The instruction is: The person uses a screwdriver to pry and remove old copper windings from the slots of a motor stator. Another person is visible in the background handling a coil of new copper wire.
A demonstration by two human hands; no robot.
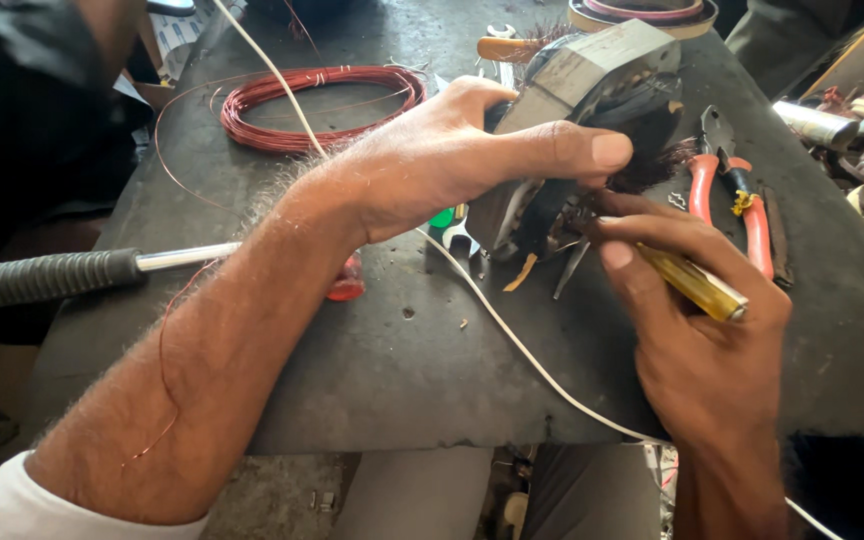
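My left hand (pixel 452 155) grips a grey metal motor stator (pixel 592 75) with dark burnt windings, holding it tilted on the dark worktable (pixel 372 370); the thumb presses across its front. My right hand (pixel 697 330) holds a screwdriver with a yellow translucent handle (pixel 697 285), its tip hidden among the dark windings (pixel 652 160) at the stator's lower side. My fingers pinch close to the metal shaft.
A coil of red copper wire (pixel 317 105) lies at the back left. Red-handled pliers (pixel 732 190) rest right of the stator. A white cable (pixel 512 330) crosses the table. A black-gripped metal handle (pixel 62 275) sticks in from the left. Scrap parts (pixel 862 150) pile at right.
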